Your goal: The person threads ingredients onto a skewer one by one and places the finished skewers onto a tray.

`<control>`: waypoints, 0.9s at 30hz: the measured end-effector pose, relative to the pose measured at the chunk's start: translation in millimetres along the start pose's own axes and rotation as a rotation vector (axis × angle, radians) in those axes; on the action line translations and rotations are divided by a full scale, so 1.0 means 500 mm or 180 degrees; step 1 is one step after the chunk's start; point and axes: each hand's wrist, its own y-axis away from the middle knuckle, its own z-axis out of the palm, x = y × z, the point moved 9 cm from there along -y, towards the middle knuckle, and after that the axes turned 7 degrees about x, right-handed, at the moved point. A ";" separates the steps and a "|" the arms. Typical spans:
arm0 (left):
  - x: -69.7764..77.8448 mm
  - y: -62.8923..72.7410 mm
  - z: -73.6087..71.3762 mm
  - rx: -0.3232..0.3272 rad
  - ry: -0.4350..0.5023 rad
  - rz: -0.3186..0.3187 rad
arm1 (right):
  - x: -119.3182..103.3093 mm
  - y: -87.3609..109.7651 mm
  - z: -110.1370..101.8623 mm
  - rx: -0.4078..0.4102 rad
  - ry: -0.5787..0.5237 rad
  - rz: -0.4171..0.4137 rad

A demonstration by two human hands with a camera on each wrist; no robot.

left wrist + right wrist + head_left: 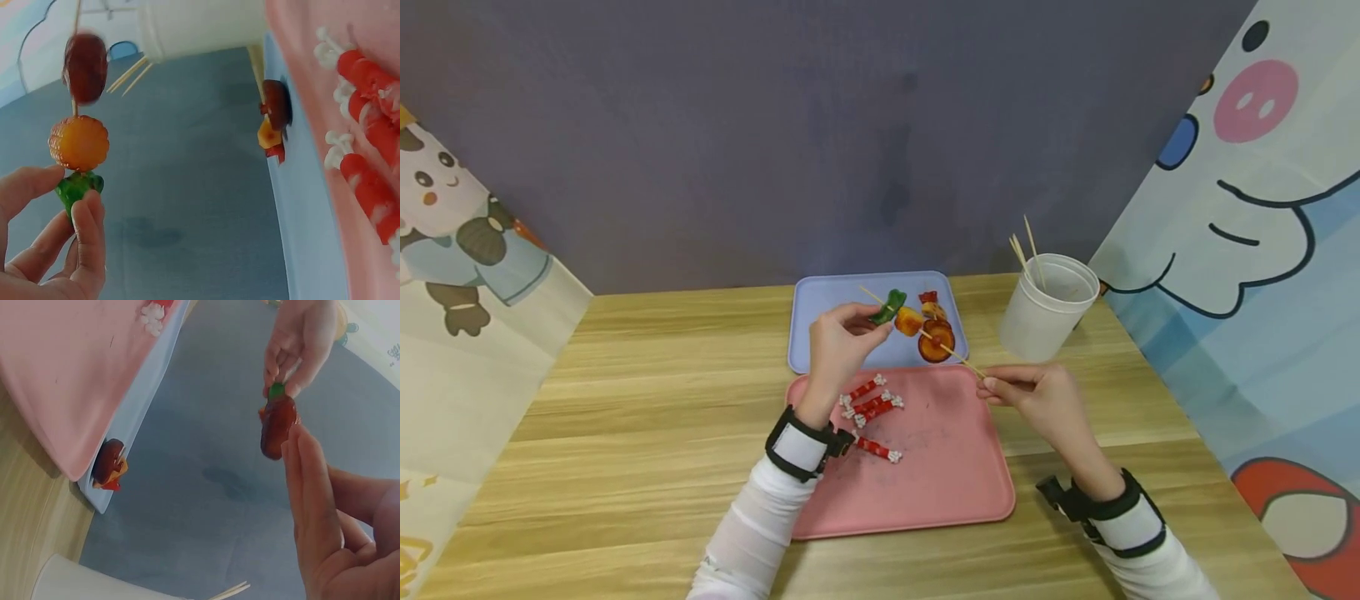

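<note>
My right hand (1037, 400) pinches the lower end of a bamboo skewer (964, 362), tilted up to the left over the trays. Threaded on it are a round brown slice (936, 342), a yellow corn piece (79, 144) and a green pepper piece (889, 307). My left hand (844, 343) pinches the pepper piece between thumb and fingers near the skewer's far end. In the right wrist view the brown slice hides most of the corn. Below, another loaded skewer (110, 465) with a brown slice, a yellow piece and a red piece lies on the blue tray (827, 287).
Nearer me, a pink tray (925, 492) holds several red sticks with white ends (874, 448). A white bucket (1045, 317) with several bare skewers (1030, 246) stands at the right. The wooden table (662, 400) meets a dark grey panel (737, 150) behind.
</note>
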 end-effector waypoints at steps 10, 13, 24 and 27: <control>-0.007 0.001 0.005 -0.0092 0.0029 -0.0050 | 0.015 0.005 0.028 -0.0181 -0.0155 0.0242; -0.008 0.000 0.006 -0.0107 -0.0018 -0.0060 | 0.015 0.006 0.030 -0.0193 0.0067 0.0213; -0.027 -0.002 0.015 -0.0190 -0.0170 -0.0141 | 0.012 0.004 0.055 -0.0554 0.0989 -0.0042; -0.030 -0.002 0.016 -0.0195 -0.0162 -0.0152 | 0.012 0.005 0.064 -0.0652 0.1051 0.0034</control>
